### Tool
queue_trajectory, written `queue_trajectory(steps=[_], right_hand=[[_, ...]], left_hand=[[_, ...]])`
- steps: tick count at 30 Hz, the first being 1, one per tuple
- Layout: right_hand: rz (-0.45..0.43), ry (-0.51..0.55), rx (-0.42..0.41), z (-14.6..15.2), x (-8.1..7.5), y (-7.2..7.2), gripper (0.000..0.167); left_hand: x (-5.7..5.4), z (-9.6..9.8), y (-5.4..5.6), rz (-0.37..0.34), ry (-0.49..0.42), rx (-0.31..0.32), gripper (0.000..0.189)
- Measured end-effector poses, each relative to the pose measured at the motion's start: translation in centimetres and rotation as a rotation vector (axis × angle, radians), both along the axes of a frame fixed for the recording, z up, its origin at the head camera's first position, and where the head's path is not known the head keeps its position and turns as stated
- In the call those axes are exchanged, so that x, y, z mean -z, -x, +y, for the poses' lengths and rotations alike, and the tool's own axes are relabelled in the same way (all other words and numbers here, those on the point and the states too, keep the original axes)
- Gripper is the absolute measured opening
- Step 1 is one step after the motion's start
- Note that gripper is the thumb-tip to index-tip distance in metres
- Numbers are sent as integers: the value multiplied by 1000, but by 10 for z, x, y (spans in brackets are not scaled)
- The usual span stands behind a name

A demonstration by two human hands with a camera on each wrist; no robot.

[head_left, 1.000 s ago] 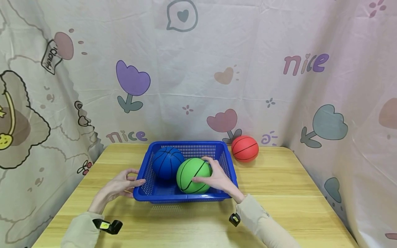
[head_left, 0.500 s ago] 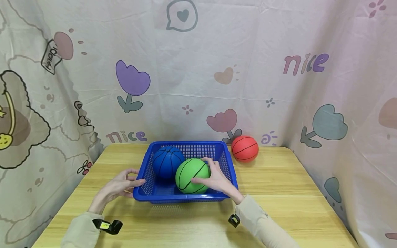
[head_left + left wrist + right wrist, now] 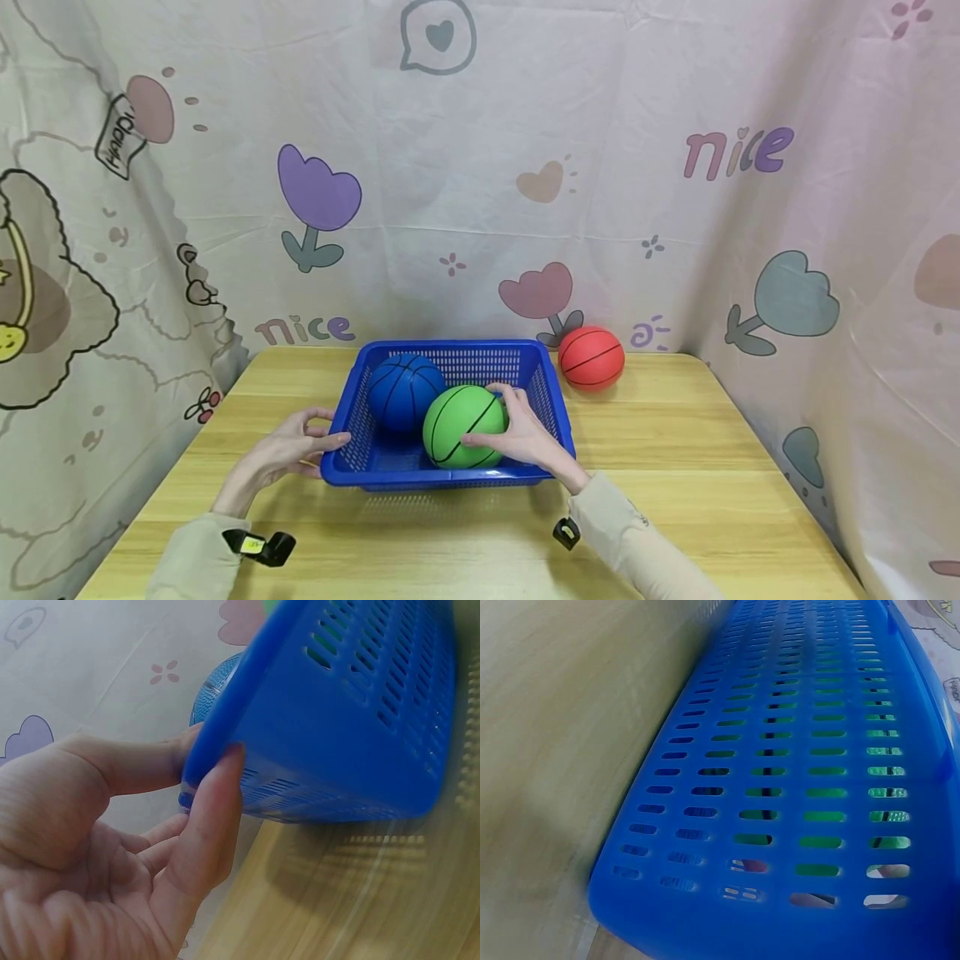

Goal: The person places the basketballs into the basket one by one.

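Observation:
A blue plastic basket (image 3: pixel 390 478) with slotted walls stands on the wooden table. My left hand (image 3: pixel 288 450) pinches its left rim near the front corner, thumb on one side and fingers on the other. In the left wrist view the left hand (image 3: pixel 112 832) holds the edge of the tilted-looking basket (image 3: pixel 322 742). Inside lie a blue basketball (image 3: pixel 403 392) at the back left and a green basketball (image 3: pixel 453 421) at the front right. My right hand (image 3: pixel 528 435) grips the green ball from its right side. In the right wrist view the basket wall (image 3: pixel 780 930) hides most of that hand.
A red basketball (image 3: pixel 591 358) rests on the table (image 3: pixel 675 467) behind the basket's right corner. A printed curtain (image 3: pixel 450 167) hangs behind the table and along both sides.
The green ball and my right hand have shifted very slightly left and toward the front. My left hand keeps its hold on the rim, and the basket stays in place.

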State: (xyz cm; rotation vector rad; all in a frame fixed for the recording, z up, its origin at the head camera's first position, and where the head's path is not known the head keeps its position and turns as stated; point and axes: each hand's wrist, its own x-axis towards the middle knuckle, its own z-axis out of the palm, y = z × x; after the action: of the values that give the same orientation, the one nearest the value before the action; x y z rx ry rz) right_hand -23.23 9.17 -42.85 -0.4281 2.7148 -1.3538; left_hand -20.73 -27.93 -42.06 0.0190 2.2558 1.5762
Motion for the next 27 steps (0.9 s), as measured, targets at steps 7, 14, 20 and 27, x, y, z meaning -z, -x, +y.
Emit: queue_trajectory(steps=[7,14,20,27], right_hand=[[0,-4,-11,1,1,1,85],[-45,-15,-22,1,2,1,87],[-43,-43,-54,1,2,1,89],[-40,-49,-57,2,1,0,84]], left_hand=[[-1,0,0,-1,-4,2,76],[-1,0,0,-1,-3,3,77],[-1,1,1,0,-3,1,76],[-1,1,0,-2,-6,-3,77]])
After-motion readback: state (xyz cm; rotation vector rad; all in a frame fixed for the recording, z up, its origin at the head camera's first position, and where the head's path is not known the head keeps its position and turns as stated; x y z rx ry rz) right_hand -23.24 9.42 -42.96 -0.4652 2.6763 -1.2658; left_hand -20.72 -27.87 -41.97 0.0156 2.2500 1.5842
